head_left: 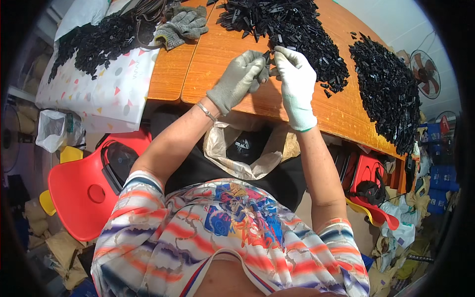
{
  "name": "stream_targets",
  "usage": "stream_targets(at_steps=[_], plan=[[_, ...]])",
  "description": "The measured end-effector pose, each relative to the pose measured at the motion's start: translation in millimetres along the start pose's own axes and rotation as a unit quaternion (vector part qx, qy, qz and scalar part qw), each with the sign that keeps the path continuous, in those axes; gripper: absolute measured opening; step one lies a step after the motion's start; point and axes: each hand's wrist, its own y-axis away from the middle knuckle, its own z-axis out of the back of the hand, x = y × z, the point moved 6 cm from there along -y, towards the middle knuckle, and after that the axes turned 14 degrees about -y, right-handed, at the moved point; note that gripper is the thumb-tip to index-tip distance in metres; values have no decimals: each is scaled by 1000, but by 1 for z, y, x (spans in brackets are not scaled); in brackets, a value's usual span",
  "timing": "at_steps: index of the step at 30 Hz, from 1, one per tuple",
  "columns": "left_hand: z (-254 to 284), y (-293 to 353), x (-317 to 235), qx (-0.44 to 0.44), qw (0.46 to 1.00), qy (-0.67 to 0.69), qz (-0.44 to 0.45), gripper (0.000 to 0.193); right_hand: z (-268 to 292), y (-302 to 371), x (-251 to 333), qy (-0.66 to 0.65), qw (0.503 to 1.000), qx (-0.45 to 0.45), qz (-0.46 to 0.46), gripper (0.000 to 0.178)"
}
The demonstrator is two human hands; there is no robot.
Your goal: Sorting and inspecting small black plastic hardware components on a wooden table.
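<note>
Black pieces lie heaped on the table, far and right. Nearer, the right hand works fingertips-close, hold unclear; the left hand pinches one small piece. Single-piece handling seems underway, likely calling for fingertip precision next.

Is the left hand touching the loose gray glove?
Apart. The head view shows a stretch of orange tabletop between the left hand and the loose gray glove.

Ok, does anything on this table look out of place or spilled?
Slightly: a few black pieces lie just off the lower end of the middle pile, looking strayed from it.
</note>
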Motion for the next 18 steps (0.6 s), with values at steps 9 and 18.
stream_targets(at_steps=[9,18], plan=[[0,3,-6,-25,998,-56,9,21,-2,1,3,29,999,9,12,24],[0,2,-5,-36,996,-77,3,23,1,-2,-7,23,1000,5,0,24]])
